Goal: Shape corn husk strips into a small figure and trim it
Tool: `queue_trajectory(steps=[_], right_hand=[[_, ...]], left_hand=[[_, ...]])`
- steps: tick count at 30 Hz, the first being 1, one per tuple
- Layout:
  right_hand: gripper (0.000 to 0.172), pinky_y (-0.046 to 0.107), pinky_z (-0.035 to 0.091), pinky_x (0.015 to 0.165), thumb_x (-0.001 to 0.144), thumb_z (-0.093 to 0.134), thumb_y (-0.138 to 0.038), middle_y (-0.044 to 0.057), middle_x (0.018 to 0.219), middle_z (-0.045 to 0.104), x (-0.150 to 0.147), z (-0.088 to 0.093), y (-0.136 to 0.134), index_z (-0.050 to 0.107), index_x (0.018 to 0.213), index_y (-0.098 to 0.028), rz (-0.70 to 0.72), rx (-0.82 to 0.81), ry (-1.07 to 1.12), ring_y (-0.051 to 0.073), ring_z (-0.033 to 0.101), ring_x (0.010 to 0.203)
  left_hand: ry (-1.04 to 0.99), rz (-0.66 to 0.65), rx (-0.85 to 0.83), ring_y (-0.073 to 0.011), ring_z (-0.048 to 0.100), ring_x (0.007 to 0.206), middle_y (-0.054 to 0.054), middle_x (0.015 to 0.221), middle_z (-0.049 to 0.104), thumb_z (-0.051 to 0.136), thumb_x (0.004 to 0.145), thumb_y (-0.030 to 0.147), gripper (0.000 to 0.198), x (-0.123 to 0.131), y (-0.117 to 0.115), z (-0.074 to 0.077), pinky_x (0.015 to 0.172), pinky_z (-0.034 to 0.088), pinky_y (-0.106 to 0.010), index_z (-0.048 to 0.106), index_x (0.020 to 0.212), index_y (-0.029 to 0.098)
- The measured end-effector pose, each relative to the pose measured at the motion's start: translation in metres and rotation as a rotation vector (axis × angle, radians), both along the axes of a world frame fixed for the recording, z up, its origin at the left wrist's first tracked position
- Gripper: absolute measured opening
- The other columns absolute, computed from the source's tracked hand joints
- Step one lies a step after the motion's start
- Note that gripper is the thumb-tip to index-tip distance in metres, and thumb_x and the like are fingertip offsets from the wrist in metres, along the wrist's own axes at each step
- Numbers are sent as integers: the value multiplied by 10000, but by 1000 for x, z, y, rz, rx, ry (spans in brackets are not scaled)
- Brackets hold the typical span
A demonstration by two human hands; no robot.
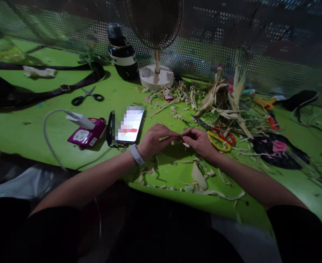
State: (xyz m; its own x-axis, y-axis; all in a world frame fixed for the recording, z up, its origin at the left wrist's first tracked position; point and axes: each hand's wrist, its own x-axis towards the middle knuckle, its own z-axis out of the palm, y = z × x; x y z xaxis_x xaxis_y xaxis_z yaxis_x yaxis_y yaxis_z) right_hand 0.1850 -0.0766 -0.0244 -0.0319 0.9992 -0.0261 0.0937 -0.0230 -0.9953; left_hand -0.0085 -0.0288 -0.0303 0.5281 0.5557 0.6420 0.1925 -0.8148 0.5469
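Note:
My left hand (158, 139) and my right hand (200, 143) meet fingertip to fingertip over the green table (174, 159). Both are closed in a pinch on one small dark thing, too small to name. A pale scrap shows just under the right fingertips. Red-and-yellow-handled scissors (218, 138) lie open right behind my right hand. Below the hands, pale dried husk strips and a wider husk piece (198, 176) are scattered near the front edge. A lit phone (130, 124) leans in a dark stand, left of my left hand.
A husk heap (218, 96) lies at the back right, beside a black patch with pink scraps (280, 148). A fan (156, 75) and a dark bottle (122, 54) stand behind. Leftward are black-handled scissors (87, 95), a purple power adapter (86, 134) with its cable, and a strap (51, 93).

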Motion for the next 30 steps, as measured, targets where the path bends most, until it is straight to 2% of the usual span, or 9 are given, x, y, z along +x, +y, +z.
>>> queue_trajectory(steps=[3,5,9,12,17,23,28,30], right_hand=[[129,237,459,505,666,686,-271,-26,627,620,1,-1,1,639,743,-178,30,-37,-3,100,530,522],[146,227,438,458,675,683,-285,-37,604,604,1,-3,2,626,760,-182,47,-68,1,92,509,479],[160,216,462,458,664,699,-292,-33,617,612,1,-5,4,617,748,-182,47,-78,23,95,551,505],[162,207,454,450,677,702,-305,-25,622,620,0,-6,3,628,750,-181,54,-86,18,92,556,507],[147,218,434,456,700,687,-301,-15,609,630,1,-4,1,641,766,-179,68,-76,-45,99,554,498],[83,240,426,520,727,637,-256,-7,616,624,4,-2,1,658,732,-176,45,23,-253,111,541,545],[82,243,411,530,735,624,-258,-11,614,609,4,-7,3,646,731,-179,66,41,-283,113,522,549],[78,248,424,553,738,621,-257,-7,635,618,4,-8,3,646,730,-184,72,63,-283,120,535,575]], left_hand=[[-32,-111,-284,-144,689,792,-87,890,750,628,843,250,193,0,-1,2,724,546,-259,722,985,160],[-18,-158,-416,-144,693,822,-91,941,747,629,837,253,225,0,-2,3,752,555,-251,708,1019,148],[24,-214,-586,-134,687,806,-82,938,738,701,773,271,312,1,-3,4,753,563,-250,663,1049,131],[30,-175,-678,-121,677,768,-61,874,730,745,727,268,332,3,-1,2,722,561,-238,632,1002,122],[-18,-119,-720,-114,663,733,-54,828,724,677,781,255,193,4,4,-1,690,544,-233,646,919,122],[20,-59,-693,-137,658,787,-71,910,733,641,797,283,244,2,7,0,693,522,-237,699,974,124],[87,-52,-711,-128,652,749,-68,900,732,590,822,270,269,5,5,3,662,518,-227,687,1022,119],[97,-26,-655,-128,645,750,-73,897,719,591,823,276,275,5,4,4,653,517,-226,680,1027,116]])
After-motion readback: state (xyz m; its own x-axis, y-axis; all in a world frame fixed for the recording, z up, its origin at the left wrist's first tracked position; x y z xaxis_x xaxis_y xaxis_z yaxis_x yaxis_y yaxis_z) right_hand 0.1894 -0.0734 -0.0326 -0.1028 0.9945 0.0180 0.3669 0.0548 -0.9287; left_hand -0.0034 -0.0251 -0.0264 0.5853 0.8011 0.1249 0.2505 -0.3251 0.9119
